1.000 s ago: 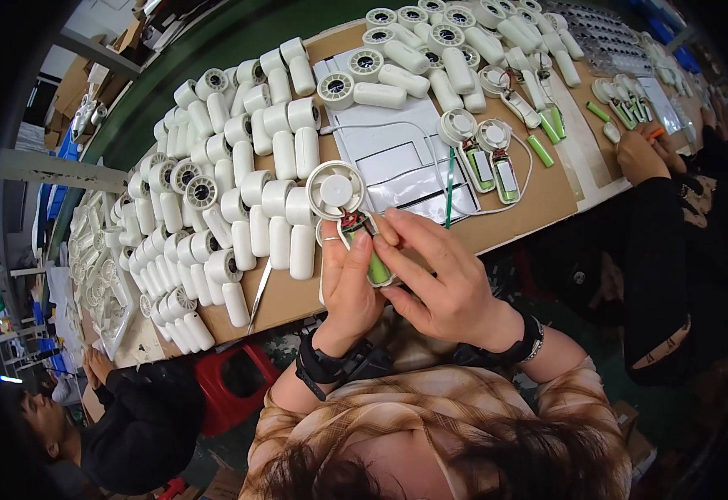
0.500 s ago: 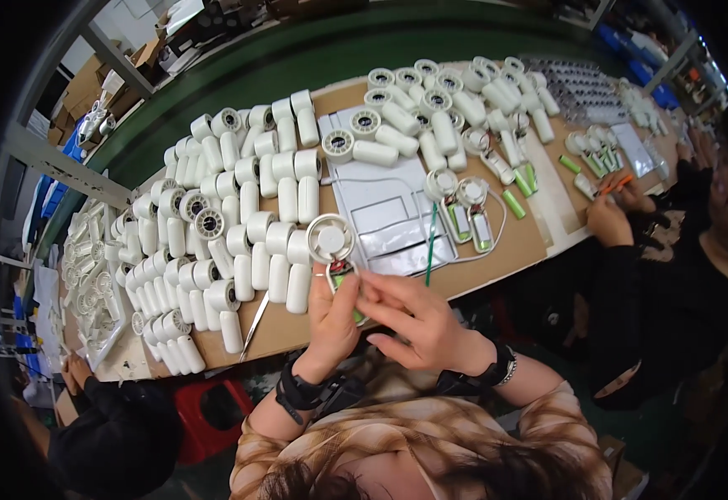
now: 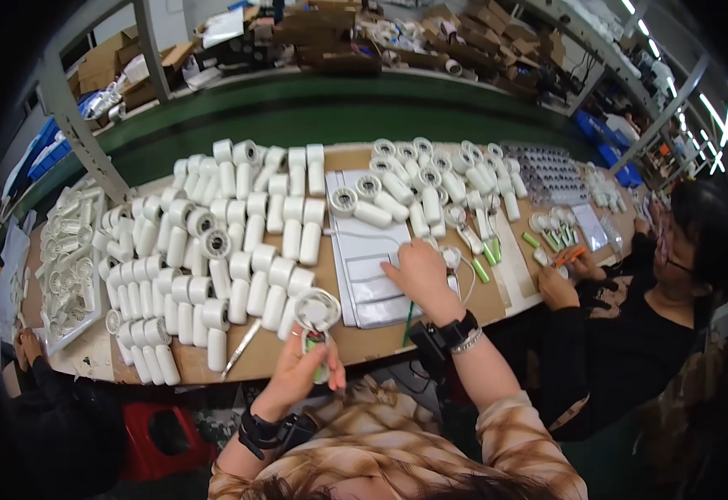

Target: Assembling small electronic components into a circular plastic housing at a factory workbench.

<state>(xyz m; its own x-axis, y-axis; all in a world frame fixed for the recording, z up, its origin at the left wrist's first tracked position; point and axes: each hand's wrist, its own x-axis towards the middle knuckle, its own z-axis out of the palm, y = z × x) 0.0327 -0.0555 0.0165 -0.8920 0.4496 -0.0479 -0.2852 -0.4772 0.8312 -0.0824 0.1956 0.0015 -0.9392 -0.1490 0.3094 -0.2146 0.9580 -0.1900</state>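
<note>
My left hand (image 3: pixel 296 372) holds an opened white handheld fan (image 3: pixel 317 308) near the table's front edge. Its round head points up, and wires and a green battery show in its handle. My right hand (image 3: pixel 422 273) is over a stack of grey-white sheets (image 3: pixel 362 292), back of the hand up. The fingertips are hidden, so whether they grip anything does not show. A white cable (image 3: pixel 368 236) runs toward that hand. Just right of it lies another opened fan (image 3: pixel 451 257). A thin green rod (image 3: pixel 407 323) lies at the sheets' lower right.
Rows of white fans (image 3: pixel 251 237) cover the table's left, with more fans (image 3: pixel 393 185) beyond the sheets. Tweezers (image 3: pixel 242 346) lie near the front edge. Loose green batteries (image 3: pixel 481 268) are at right. A tray of white parts (image 3: pixel 72 267) stands far left. A co-worker (image 3: pixel 631 333) sits at right.
My right hand has left the fan and moved away to the right, over the sheets. The left hand keeps the fan, now lower and further left in view. The view has tilted up.
</note>
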